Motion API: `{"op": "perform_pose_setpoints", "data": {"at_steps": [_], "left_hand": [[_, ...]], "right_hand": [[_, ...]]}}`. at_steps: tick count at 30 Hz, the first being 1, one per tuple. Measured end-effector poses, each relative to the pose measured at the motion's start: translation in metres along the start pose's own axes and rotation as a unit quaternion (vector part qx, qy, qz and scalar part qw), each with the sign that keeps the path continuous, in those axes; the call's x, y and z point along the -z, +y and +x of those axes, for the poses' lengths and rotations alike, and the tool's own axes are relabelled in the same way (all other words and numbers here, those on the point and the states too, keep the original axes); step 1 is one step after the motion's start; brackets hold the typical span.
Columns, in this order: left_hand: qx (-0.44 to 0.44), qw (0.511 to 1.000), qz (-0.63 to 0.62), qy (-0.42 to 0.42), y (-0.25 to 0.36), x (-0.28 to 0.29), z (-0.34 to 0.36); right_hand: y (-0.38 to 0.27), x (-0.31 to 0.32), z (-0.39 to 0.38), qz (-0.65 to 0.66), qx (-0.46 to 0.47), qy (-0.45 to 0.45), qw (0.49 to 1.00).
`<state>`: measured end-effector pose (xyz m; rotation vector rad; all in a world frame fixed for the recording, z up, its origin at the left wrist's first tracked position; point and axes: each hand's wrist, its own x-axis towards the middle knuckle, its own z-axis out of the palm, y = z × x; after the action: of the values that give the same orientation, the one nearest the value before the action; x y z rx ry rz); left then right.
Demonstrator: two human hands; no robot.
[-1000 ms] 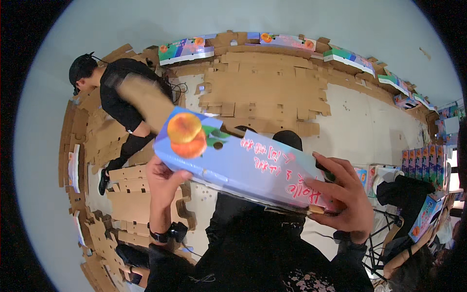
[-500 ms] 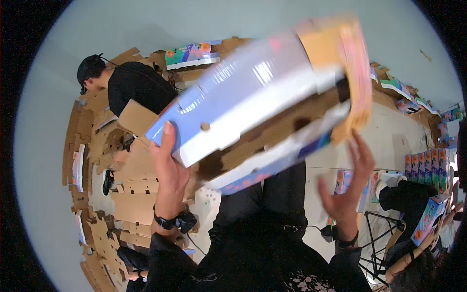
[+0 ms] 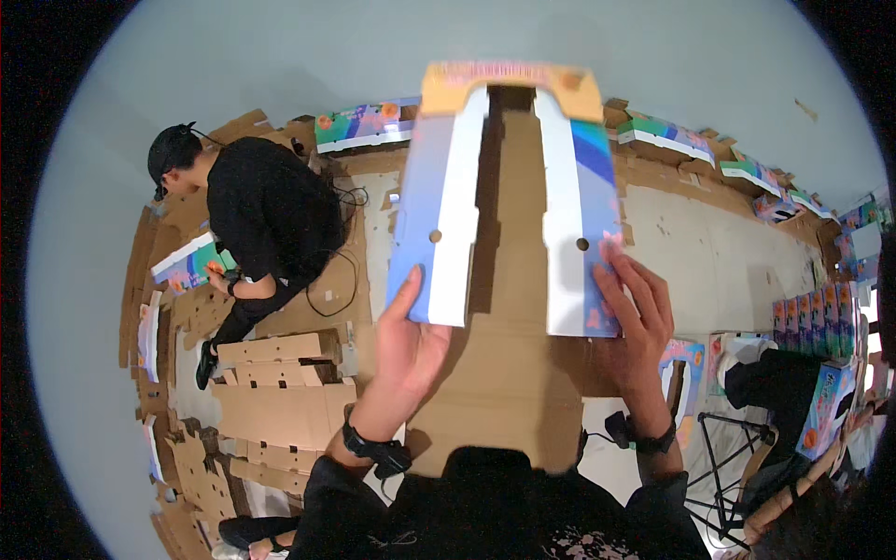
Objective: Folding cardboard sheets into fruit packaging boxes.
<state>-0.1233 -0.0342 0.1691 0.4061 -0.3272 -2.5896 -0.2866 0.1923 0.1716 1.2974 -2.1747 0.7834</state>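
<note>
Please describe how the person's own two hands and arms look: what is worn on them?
Both hands are bare, with no gloves. The left hand has a black band on the wrist, like a watch strap. The right hand has a similar black wrist strap. Below the wrists, both arms are in black sleeves.

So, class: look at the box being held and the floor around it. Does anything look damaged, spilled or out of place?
Nothing is damaged or spilled. The cardboard box is unfolded flat between the left hand and right hand; loose flat cardboard sheets cover the floor.
</note>
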Motion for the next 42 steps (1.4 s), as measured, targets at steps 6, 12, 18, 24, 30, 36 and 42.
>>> {"op": "perform_pose_setpoints", "data": {"at_steps": [6,12,18,24,30,36,42], "left_hand": [[0.07,0.992,0.051,0.089,-0.029,0.049,-0.007],[0.141,0.935,0.312,0.095,-0.033,0.09,-0.029],[-0.016,0.653,0.757,-0.022,0.005,0.113,-0.085],[-0.2,0.582,0.773,0.153,0.017,0.147,-0.102],[-0.175,0.581,0.795,-0.004,0.011,0.145,-0.117],[-0.11,0.475,0.856,-0.171,0.01,0.134,-0.099],[-0.112,0.496,0.849,-0.141,0.017,0.134,-0.082]], "right_hand": [[0.015,-0.031,-0.051,0.055,-0.056,-0.094,0.993],[0.003,-0.038,-0.119,0.107,-0.272,-0.09,0.952],[-0.02,-0.024,-0.176,0.285,-0.531,-0.236,0.762],[-0.052,-0.026,-0.187,0.205,-0.516,-0.173,0.814],[-0.06,-0.021,-0.197,0.135,-0.358,-0.164,0.909],[-0.058,-0.031,-0.206,0.169,-0.211,-0.234,0.934],[-0.037,-0.04,-0.192,0.26,-0.301,-0.185,0.899]]}}
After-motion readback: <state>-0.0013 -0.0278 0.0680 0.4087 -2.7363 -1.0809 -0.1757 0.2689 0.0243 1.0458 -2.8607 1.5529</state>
